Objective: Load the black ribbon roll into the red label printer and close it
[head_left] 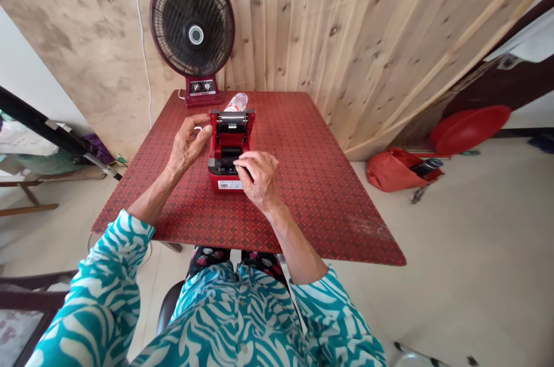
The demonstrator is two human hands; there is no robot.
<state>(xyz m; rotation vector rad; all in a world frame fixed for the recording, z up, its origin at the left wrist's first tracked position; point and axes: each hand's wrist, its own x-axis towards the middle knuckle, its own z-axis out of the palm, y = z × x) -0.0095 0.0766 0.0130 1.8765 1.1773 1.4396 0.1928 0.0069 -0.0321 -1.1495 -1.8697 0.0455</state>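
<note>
A red thermal receipt printer (229, 150) stands in the middle of the table with its lid tipped open, showing black rollers and an inner compartment. My right hand (258, 179) curls over the printer's front, its fingers on the black part near the paper slot. My left hand (189, 145) is raised just left of the printer, not touching it, with its fingertips pinched on a small white scrap (197, 128). A clear plastic bottle (236, 102) lies behind the open lid, partly hidden by the printer.
The red-patterned table top (311, 194) has a worn front corner. A dark red electric fan (193, 21) stands at its far edge against the wooden wall. A red bag (400, 169) and a red plastic basin (470, 129) are on the floor to the right.
</note>
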